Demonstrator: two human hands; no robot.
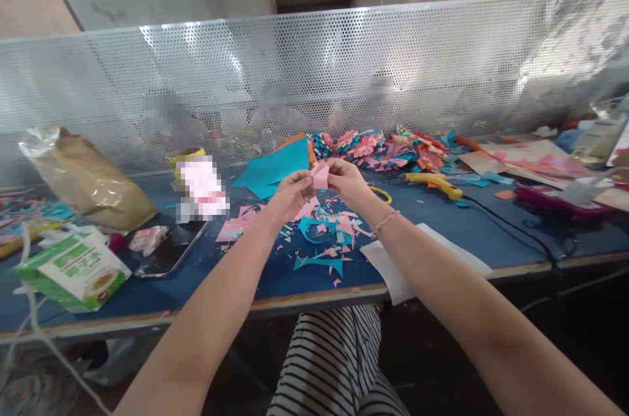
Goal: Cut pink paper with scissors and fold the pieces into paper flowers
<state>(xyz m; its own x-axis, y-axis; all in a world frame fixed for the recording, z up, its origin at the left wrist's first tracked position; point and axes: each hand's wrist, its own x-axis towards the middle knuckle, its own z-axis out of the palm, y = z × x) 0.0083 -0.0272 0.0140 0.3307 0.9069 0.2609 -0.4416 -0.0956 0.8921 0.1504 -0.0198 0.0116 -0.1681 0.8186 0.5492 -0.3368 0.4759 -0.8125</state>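
Note:
My left hand (291,194) and my right hand (348,181) meet above the blue table (442,219), and both pinch a small folded pink paper piece (321,177) between their fingertips. Below them lies a scatter of pink and teal paper scraps (327,232). A teal paper sheet (275,170) over an orange one lies just behind my left hand. A ring of yellow scissors handle (381,194) shows to the right of my right wrist, which wears a thin bracelet.
A yellow glue gun (435,183) with a black cord lies right of centre, before a heap of coloured paper flowers (378,146). A white sheet (422,259) overhangs the front edge. At left sit a phone (170,255), a green carton (73,272) and a brown bag (88,180). A perforated metal screen (314,75) backs the table.

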